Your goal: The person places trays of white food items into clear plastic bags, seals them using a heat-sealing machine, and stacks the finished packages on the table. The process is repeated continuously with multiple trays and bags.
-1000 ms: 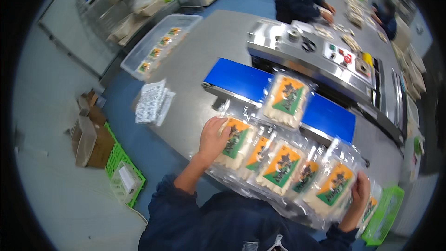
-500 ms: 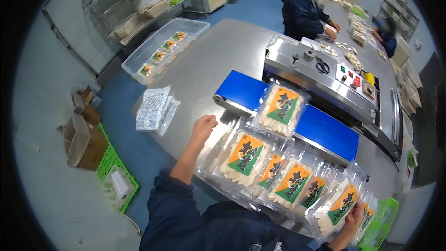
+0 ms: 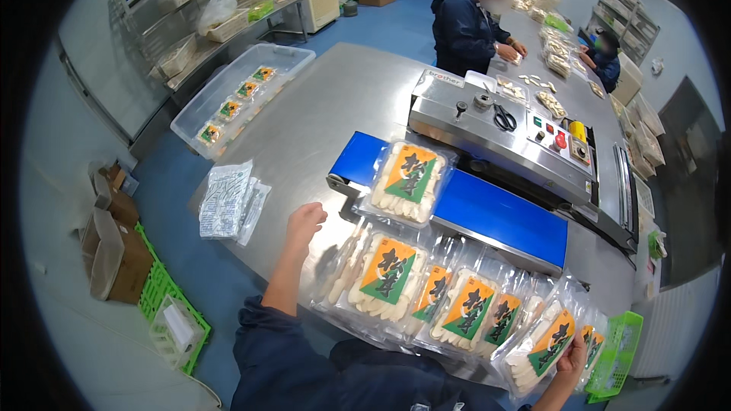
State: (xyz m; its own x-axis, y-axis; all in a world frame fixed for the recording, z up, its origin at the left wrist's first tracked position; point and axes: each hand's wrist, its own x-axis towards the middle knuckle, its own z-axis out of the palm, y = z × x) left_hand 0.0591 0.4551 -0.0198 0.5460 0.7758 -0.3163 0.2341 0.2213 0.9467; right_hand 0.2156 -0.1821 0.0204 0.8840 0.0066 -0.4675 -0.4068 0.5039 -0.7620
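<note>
My left hand [image 3: 306, 222] is closed in a fist above the steel table, left of the packs, with nothing showing in it. At the lower right, my right hand [image 3: 571, 358] grips the edge of a clear plastic pack of pale mushroom pieces [image 3: 525, 369] with an orange and green label. That pack leans at the right end of a row of similar packs [image 3: 387, 281] along the table's near edge. Another mushroom pack [image 3: 407, 183] lies on the blue conveyor belt [image 3: 499, 217], in front of a steel sealing machine [image 3: 502, 125]. Neither hand touches it.
White printed packets [image 3: 228, 199] lie on the steel table's [image 3: 335, 99] left side. Beyond them stands a clear bin [image 3: 285, 61] with several labelled packs. Black scissors [image 3: 504, 117] rest on the machine. A green basket [image 3: 613, 354] is at right. Co-workers [image 3: 464, 27] handle mushrooms farther back.
The view has shifted slightly. The pack on the belt has moved left along it. My left hand stays closed by the row, and my right hand keeps hold of its pack.
</note>
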